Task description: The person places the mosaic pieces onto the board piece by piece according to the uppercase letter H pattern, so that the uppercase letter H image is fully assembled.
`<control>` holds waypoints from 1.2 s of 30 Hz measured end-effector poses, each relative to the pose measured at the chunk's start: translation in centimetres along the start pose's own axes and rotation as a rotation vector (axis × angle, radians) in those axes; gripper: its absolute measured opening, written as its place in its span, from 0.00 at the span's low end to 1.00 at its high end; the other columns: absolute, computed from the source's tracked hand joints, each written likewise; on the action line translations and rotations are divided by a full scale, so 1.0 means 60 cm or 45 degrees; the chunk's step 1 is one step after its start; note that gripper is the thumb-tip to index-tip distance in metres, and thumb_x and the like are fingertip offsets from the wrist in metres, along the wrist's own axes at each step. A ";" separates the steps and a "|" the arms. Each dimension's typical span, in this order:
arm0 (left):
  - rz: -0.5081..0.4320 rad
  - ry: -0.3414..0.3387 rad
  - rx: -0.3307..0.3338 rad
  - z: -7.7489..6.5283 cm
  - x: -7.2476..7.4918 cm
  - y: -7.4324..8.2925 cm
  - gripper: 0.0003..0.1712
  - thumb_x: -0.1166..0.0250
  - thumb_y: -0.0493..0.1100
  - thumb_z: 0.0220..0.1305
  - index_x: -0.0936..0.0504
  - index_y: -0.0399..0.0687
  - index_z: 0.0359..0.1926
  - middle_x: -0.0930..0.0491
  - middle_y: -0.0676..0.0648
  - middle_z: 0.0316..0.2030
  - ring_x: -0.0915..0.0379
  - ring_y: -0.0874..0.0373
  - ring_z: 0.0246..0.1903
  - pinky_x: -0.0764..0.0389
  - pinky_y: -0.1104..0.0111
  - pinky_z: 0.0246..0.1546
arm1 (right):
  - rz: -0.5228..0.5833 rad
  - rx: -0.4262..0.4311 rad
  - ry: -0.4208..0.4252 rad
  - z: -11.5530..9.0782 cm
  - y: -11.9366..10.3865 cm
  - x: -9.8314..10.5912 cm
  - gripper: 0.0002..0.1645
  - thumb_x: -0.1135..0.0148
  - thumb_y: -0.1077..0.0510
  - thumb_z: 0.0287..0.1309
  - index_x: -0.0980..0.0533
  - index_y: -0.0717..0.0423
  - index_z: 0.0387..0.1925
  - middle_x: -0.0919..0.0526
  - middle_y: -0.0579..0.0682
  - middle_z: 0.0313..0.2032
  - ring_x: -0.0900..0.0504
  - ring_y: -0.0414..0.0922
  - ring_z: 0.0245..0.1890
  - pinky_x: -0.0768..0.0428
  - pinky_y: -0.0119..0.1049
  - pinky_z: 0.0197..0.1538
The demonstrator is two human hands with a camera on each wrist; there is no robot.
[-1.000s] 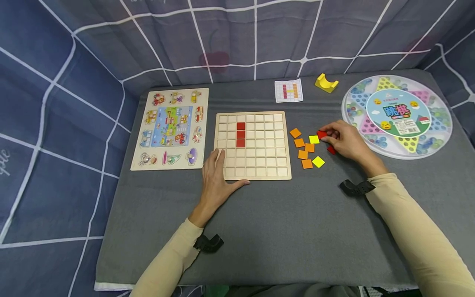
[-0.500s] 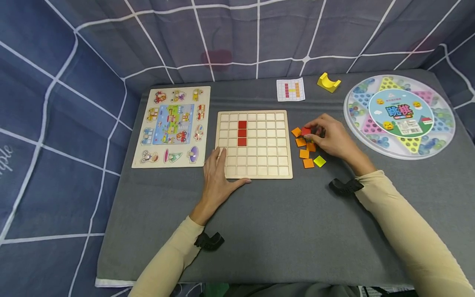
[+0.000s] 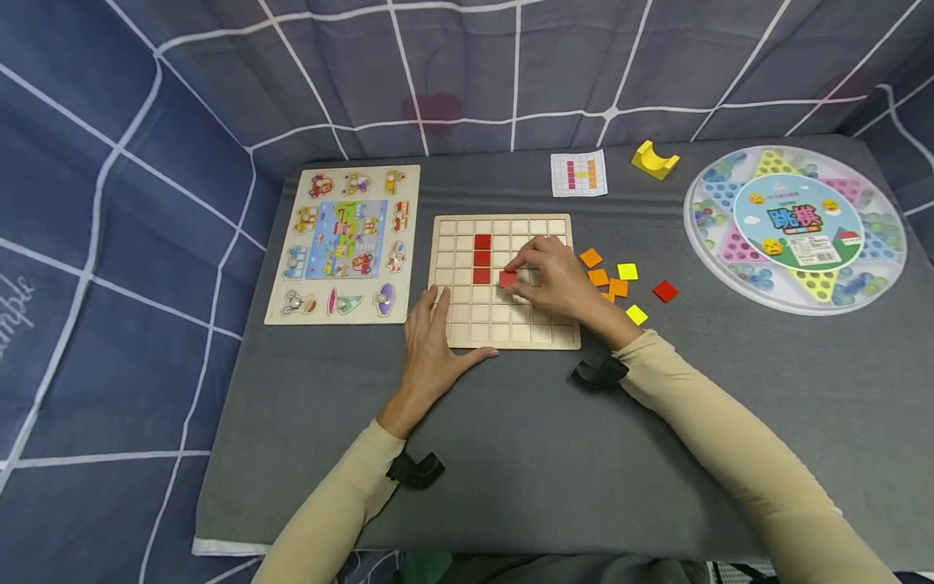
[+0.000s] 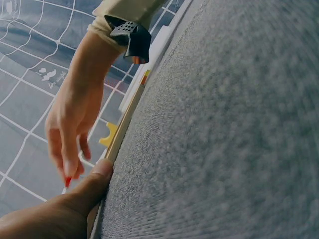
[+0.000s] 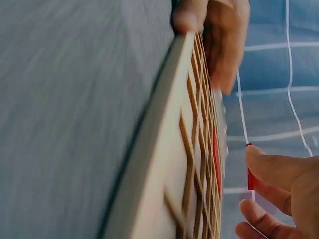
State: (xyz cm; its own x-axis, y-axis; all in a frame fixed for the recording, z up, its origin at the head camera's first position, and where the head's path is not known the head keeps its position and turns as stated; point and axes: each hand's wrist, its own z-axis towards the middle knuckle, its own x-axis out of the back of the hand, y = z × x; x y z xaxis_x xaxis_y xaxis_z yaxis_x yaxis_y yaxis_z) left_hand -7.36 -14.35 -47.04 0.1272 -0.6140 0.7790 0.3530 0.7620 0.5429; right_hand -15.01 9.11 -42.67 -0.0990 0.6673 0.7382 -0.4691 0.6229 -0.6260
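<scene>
One flat red square tile point(image 3: 507, 279) is pinched between thumb and fingers in the grip of the right hand point(image 3: 550, 277), and we see it just above the pale wooden grid board point(image 3: 496, 332). We see the left hand point(image 3: 430, 332), fingers extended, touching the board's near left corner; orange square tiles point(image 3: 618, 288) lie right of it on the grey cloth-covered desk point(image 3: 511, 454).

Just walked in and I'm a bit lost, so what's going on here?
A person has both hands at a gridded board. The left hand rests at its near left corner, while the right hand pinches a red tile just above it. Three more red tiles sit in one column of the grid. Loose orange tiles, yellow tiles and one spare red tile lie on the table to the right.
</scene>
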 end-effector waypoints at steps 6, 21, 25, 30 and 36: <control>0.005 -0.005 0.002 0.000 0.000 -0.003 0.67 0.19 0.65 0.34 0.37 0.36 0.70 0.38 0.33 0.68 0.43 0.39 0.69 0.42 0.42 0.66 | -0.002 -0.030 -0.061 0.017 -0.021 -0.036 0.17 0.21 0.52 0.45 0.15 0.55 0.37 0.21 0.53 0.42 0.29 0.53 0.45 0.33 0.47 0.51; -0.004 0.000 -0.012 0.001 0.000 -0.002 0.67 0.18 0.63 0.33 0.36 0.35 0.70 0.38 0.33 0.68 0.43 0.38 0.68 0.42 0.42 0.65 | -0.011 -0.016 -0.088 0.021 -0.021 -0.060 0.16 0.22 0.53 0.47 0.15 0.55 0.38 0.23 0.56 0.47 0.30 0.55 0.50 0.33 0.52 0.56; -0.007 0.001 -0.007 0.002 0.000 -0.002 0.67 0.18 0.64 0.33 0.36 0.35 0.70 0.38 0.33 0.68 0.43 0.38 0.68 0.42 0.42 0.65 | -0.039 -0.016 -0.101 0.022 -0.022 -0.063 0.16 0.22 0.53 0.46 0.15 0.54 0.37 0.23 0.55 0.48 0.29 0.55 0.50 0.33 0.53 0.54; -0.024 0.004 -0.007 0.002 -0.001 -0.002 0.67 0.18 0.64 0.33 0.36 0.35 0.70 0.39 0.33 0.68 0.44 0.38 0.69 0.42 0.42 0.65 | -0.061 -0.014 -0.114 0.020 -0.024 -0.063 0.16 0.22 0.53 0.46 0.15 0.53 0.38 0.24 0.54 0.49 0.28 0.55 0.51 0.33 0.54 0.53; -0.019 0.004 -0.004 0.001 -0.001 -0.002 0.67 0.18 0.64 0.33 0.36 0.35 0.70 0.38 0.33 0.68 0.43 0.38 0.68 0.41 0.42 0.65 | -0.058 -0.010 -0.106 0.019 -0.024 -0.064 0.16 0.21 0.52 0.45 0.14 0.53 0.37 0.23 0.54 0.48 0.28 0.55 0.50 0.33 0.53 0.52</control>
State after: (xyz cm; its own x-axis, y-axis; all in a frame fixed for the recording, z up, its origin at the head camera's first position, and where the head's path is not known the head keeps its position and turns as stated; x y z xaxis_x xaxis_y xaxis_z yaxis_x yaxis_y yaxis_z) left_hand -7.46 -14.40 -47.11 0.1248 -0.6257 0.7700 0.3579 0.7522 0.5532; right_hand -14.94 5.15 -44.32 -0.1504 0.6021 0.7841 -0.4680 0.6553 -0.5930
